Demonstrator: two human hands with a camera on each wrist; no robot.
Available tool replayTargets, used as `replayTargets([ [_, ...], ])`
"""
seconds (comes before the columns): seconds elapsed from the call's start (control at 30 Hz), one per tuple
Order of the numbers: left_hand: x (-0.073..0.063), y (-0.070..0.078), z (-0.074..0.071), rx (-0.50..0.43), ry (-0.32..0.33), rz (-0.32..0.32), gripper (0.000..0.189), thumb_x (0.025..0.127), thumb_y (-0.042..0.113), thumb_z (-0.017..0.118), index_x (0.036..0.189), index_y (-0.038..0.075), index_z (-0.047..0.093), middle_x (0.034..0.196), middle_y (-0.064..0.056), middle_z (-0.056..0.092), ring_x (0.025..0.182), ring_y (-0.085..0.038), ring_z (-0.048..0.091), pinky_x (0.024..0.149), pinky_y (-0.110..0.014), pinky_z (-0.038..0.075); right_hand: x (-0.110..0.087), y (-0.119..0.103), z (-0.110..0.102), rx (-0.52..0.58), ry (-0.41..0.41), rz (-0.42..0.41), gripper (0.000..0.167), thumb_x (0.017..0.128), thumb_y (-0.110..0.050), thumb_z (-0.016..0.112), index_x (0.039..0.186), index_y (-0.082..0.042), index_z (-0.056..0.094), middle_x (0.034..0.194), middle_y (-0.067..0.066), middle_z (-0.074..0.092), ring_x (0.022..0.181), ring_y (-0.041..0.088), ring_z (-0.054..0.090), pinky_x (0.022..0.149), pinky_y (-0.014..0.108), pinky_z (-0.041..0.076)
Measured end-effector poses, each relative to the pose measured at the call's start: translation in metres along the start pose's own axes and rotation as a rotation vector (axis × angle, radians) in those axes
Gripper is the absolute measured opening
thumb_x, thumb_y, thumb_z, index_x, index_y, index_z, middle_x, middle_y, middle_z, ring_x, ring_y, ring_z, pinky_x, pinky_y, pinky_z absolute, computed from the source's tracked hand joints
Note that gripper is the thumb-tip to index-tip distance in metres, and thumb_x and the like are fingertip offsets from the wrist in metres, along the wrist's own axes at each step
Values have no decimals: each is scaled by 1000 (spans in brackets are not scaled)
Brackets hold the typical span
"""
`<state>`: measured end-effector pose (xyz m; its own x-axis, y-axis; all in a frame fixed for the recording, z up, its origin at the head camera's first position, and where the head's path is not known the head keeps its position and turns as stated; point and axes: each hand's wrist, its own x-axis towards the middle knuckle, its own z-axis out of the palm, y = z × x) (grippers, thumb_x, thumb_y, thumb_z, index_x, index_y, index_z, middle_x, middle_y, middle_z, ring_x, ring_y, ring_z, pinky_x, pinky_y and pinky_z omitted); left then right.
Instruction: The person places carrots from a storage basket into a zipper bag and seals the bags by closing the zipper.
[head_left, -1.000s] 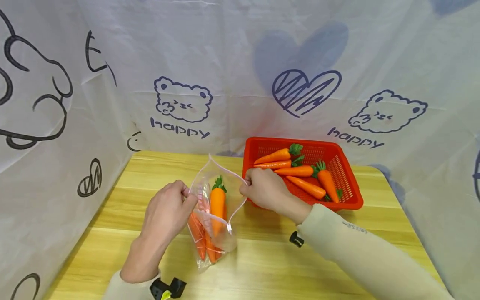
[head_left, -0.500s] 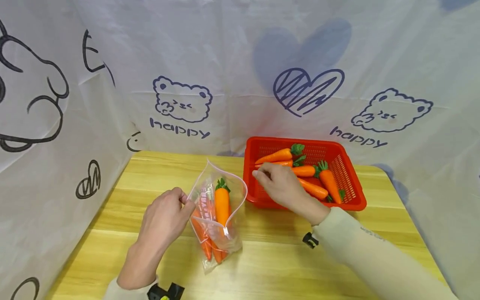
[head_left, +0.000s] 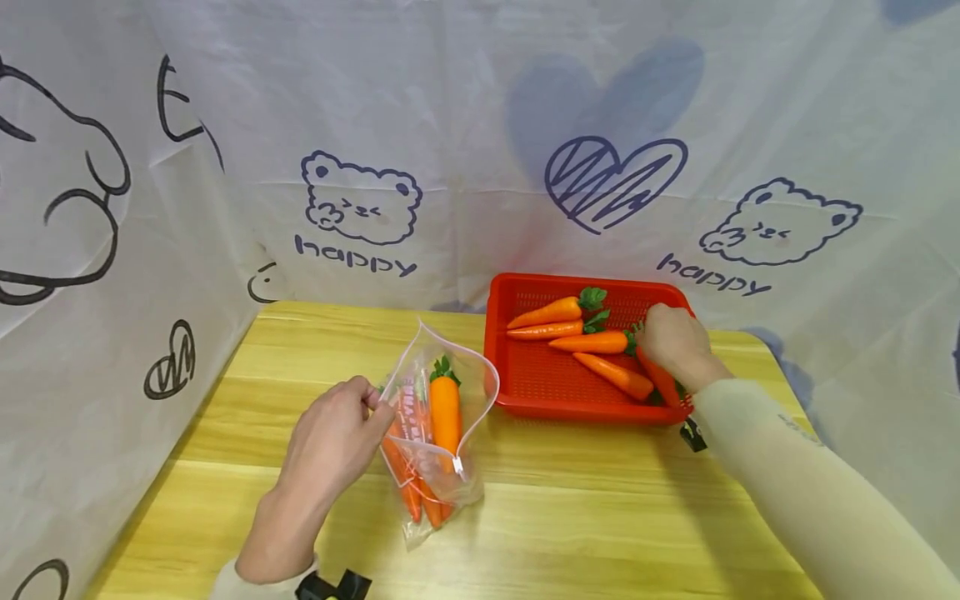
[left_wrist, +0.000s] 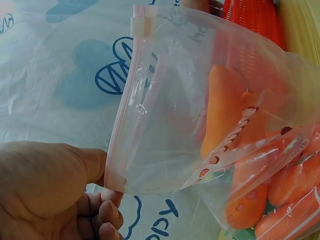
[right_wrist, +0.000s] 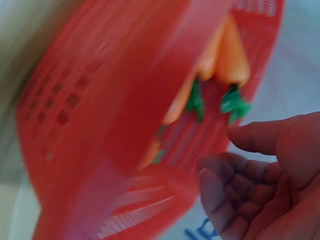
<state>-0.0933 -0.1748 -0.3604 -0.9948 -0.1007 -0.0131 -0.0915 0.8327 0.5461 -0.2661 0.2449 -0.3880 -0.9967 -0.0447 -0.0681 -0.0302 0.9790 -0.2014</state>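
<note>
My left hand (head_left: 330,437) pinches the edge of a clear zip bag (head_left: 476,387) between thumb and fingers. The bag's mouth gapes, with a slider (left_wrist: 142,27) on its pink-edged zip. Inside it lie several orange carrots, one with its green top (head_left: 442,367) near the opening. My right hand (head_left: 675,337) is over the right end of a red basket (head_left: 585,408), covering the top of the rightmost carrot (head_left: 658,379). In the right wrist view, my right thumb (right_wrist: 255,137) and loosely bent fingers are spread apart with nothing between them.
Several other carrots lie in the basket, including one along its back (head_left: 547,313) and one near its front (head_left: 613,375). The basket stands at the back right of a wooden table (head_left: 555,525). Printed white cloth (head_left: 465,233) hangs behind and at both sides.
My right hand has let go of the bag's rim and moved right, across the basket to its far right end. My left hand keeps its hold on the bag.
</note>
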Motion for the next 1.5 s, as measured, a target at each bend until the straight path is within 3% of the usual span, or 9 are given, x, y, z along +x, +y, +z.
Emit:
replayTargets([
  [0.1, 0, 1, 0, -2, -4, 3, 16, 96, 24, 58, 93, 9, 64, 77, -5, 54, 61, -21, 49, 54, -34, 36, 4, 11, 5, -46, -32, 29, 18, 88, -17, 62, 82, -1, 64, 97, 30, 71, 92, 50, 70, 79, 63, 57],
  [0.43, 0, 2, 2, -5, -9, 2, 14, 94, 22, 57, 92, 9, 63, 76, -5, 54, 60, -21, 49, 52, -34, 36, 12, 22, 30, -111, -200, 149, 27, 90, -22, 69, 104, 1, 71, 116, 31, 70, 96, 46, 67, 78, 59, 59],
  [0.6, 0, 3, 2, -9, -14, -2, 14, 94, 22, 57, 92, 9, 64, 75, -5, 54, 60, -21, 49, 52, -34, 36, 15, 25, 39, -134, -205, 168, 28, 92, -19, 60, 109, 1, 70, 120, 32, 69, 103, 48, 68, 79, 62, 58],
  [0.73, 0, 3, 2, -7, -16, -3, 14, 94, 22, 57, 92, 10, 64, 76, -5, 54, 60, -21, 49, 52, -34, 36, 15, 26, 41, -102, -207, 183, 34, 93, -23, 61, 114, 3, 68, 122, 32, 68, 106, 47, 68, 82, 61, 57],
  [0.97, 0, 3, 2, -11, -17, -6, 15, 94, 23, 57, 92, 9, 63, 75, -5, 53, 59, -21, 48, 52, -34, 35, 12, 22, 30, 37, -171, 207, 39, 93, -38, 69, 101, 1, 67, 108, 25, 69, 92, 41, 66, 79, 54, 55],
  [1.17, 1, 2, 1, -21, -26, -16, 15, 94, 22, 56, 93, 9, 63, 75, -5, 53, 58, -21, 49, 51, -34, 36, 9, 10, 27, 78, -139, 122, 42, 93, -42, 70, 95, 0, 65, 90, 18, 65, 81, 35, 61, 73, 46, 51],
  [1.33, 1, 2, 1, -22, -30, -18, 15, 95, 22, 56, 93, 9, 64, 76, -5, 53, 59, -21, 49, 51, -34, 36, 11, -2, 39, 60, -88, -33, 52, 92, -36, 72, 120, 7, 60, 105, 25, 69, 90, 40, 65, 83, 54, 55],
  [1.5, -1, 1, 1, -23, -29, -18, 15, 94, 22, 57, 93, 9, 64, 75, -5, 54, 59, -20, 49, 52, -34, 36, 15, -5, 47, -15, 34, -212, 50, 90, -31, 75, 122, 3, 58, 113, 24, 68, 103, 41, 59, 92, 56, 50],
])
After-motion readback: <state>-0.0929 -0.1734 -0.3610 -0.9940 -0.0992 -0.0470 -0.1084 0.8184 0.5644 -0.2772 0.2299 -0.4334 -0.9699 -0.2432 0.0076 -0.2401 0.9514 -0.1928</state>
